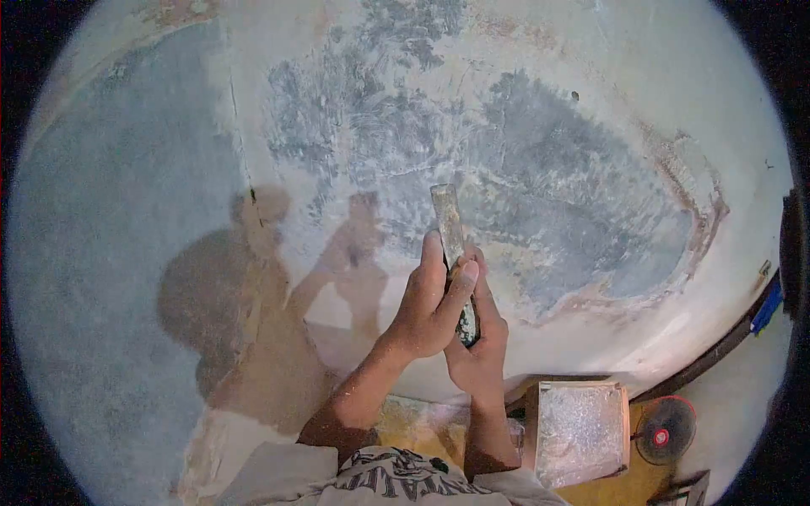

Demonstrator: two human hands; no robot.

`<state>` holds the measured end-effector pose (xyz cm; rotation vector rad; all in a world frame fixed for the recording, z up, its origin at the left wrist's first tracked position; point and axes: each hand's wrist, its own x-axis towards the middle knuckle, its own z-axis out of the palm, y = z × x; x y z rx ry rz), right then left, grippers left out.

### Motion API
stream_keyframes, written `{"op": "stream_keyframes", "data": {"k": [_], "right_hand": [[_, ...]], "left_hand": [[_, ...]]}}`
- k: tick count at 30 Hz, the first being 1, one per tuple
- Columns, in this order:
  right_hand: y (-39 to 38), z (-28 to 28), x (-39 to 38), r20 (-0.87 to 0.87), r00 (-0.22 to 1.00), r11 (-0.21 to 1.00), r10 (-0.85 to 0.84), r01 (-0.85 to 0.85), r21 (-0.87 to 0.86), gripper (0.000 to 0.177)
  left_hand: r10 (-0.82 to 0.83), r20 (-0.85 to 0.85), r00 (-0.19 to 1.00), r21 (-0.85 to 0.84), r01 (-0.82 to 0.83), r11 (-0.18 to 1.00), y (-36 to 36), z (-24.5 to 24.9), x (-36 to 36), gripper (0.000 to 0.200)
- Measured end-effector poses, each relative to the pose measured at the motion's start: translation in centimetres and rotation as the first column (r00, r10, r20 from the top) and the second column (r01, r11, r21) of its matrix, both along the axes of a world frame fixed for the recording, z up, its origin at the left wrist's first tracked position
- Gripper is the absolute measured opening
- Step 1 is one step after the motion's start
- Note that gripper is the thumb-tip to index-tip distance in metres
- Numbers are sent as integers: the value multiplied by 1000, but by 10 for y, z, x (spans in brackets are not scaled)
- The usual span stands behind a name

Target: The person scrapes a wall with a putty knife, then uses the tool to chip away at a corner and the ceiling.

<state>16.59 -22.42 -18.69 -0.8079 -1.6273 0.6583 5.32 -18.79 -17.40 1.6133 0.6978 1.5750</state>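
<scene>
A putty knife [448,217] with a narrow, plaster-smeared blade points up in front of the wall. My left hand [419,310] is closed around it from the left, its thumb lying across the tool. My right hand [483,347] is closed on it from the right and lower down. Between the two palms shows part of a dark, speckled handle; the rest is hidden by fingers. Behind the blade, the wall [574,160] carries rough grey patches streaked with white filler, edged by a chipped border at the right.
Below on the right are a pale, plaster-spattered boxy surface [582,430] and a round fan [662,437]. A dark curved strip [717,367] runs along the wall's foot, near a blue object [766,312]. My shadow falls on the wall at left.
</scene>
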Motion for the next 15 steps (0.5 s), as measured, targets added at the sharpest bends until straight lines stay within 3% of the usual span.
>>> {"op": "stream_keyframes", "data": {"k": [6,9,13,15], "right_hand": [[10,3,-25,-5,996,995,-86,86,53,62],[13,4,-47,-23,990,987,-141,143,79,61],[19,2,-68,45,958,955,-284,278,101,71],[26,1,-75,50,933,906,-356,331,264,69]], "left_hand": [[-142,-37,989,135,145,980,18,1,-23,46],[-269,-5,963,99,268,958,23,10,-42,43],[-321,-135,937,131,338,932,42,7,-65,49],[-318,-224,921,78,342,936,46,8,-76,49]]}}
